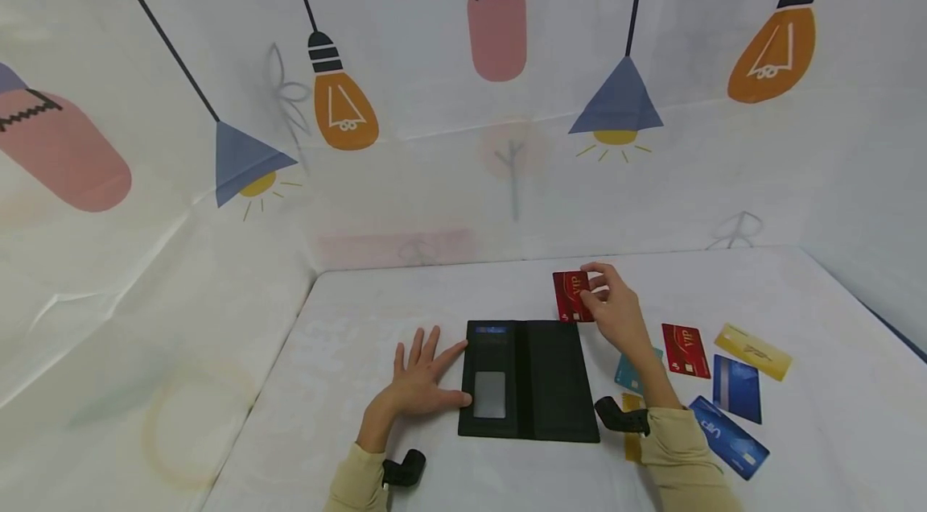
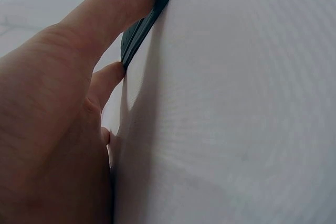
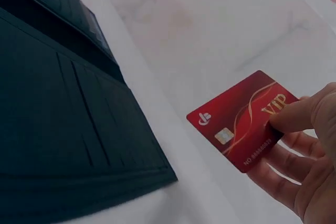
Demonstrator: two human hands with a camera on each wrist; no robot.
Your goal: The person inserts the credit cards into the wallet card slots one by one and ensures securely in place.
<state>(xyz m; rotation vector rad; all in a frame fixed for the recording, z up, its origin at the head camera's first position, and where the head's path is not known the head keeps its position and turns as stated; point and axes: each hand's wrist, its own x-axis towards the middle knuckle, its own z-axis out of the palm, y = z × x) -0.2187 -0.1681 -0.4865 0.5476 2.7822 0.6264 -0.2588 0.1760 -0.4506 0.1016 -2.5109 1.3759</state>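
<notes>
A dark wallet [image 1: 556, 383] lies unfolded on the white table, with card slots showing on its right half in the right wrist view. My left hand [image 1: 418, 385] has its fingers spread on the table, the thumb and index fingertip touching the wallet's left edge. Between thumb and fingers, my right hand [image 1: 615, 311] pinches a red VIP card [image 3: 239, 121] by one end. That card is above the wallet's far right corner, apart from the slots in the right wrist view. A blue-topped card [image 1: 491, 329] peeks out of the wallet's left half, above a clear window [image 1: 489, 395].
Right of the wallet lie another red VIP card [image 1: 685, 351], a yellow card [image 1: 753, 351], blue cards [image 1: 737, 389] [image 1: 727, 437] and a teal card [image 1: 628, 373]. A gold card [image 1: 632, 448] is partly hidden under the right wrist. A patterned sheet [image 1: 434, 198] rises behind the table.
</notes>
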